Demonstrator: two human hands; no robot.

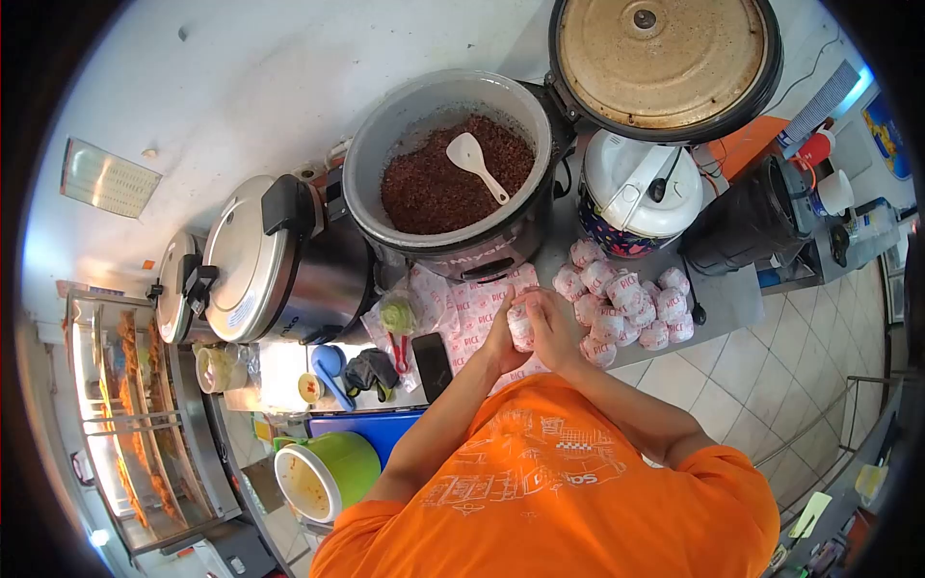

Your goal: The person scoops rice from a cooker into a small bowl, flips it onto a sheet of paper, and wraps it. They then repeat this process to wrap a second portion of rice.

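Between my two hands is a rice bundle [521, 328] wrapped in white paper with red print. My left hand [499, 339] cups it from the left side. From the right, my right hand [556, 328] presses around it, fingers bent over the top. Flat sheets of wrapping paper [470, 306] printed "RICE" lie on the counter under and beside my hands. Just to the right, a pile of wrapped rice bundles [628, 301] rests on the counter. Behind my hands stands an open rice cooker [361, 164] of dark reddish rice, with a white rice paddle [472, 162] lying in it.
Two closed cookers [252, 260] stand at the left. A floral rice cooker [641, 188] sits under the raised lid [665, 58]. Left of the paper are a phone [431, 366], red tongs or handle [399, 352] and a blue scoop [330, 371]. A green bucket [352, 462] is below.
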